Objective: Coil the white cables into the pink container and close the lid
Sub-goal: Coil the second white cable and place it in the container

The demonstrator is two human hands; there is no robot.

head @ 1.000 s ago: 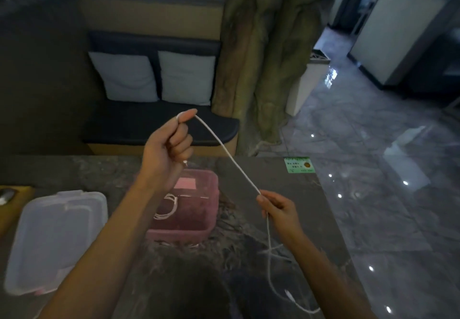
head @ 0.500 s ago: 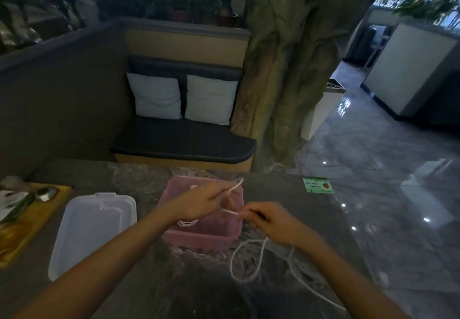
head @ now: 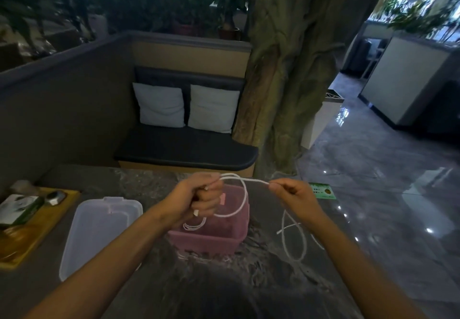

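Note:
An open pink container (head: 231, 240) stands on the dark marble table, with one coiled white cable (head: 193, 226) lying inside it. Above the container my left hand (head: 205, 196) is closed around a loop of a second white cable (head: 245, 195). My right hand (head: 292, 194) pinches the same cable a short way to the right, so a taut stretch runs between the hands. The remaining length trails down onto the table to the right of the container. The translucent lid (head: 99, 231) lies flat to the left of the container.
A wooden tray (head: 37, 229) with a tissue pack and a small metal dish sits at the table's left edge. A green card (head: 323, 190) lies near the far right edge. Beyond the table are a bench with two cushions and a tree trunk.
Both hands have dropped from a raised, stretched-out pull to just above the container. A loop of cable now hangs from my left hand, and the loose tail lies curled on the table.

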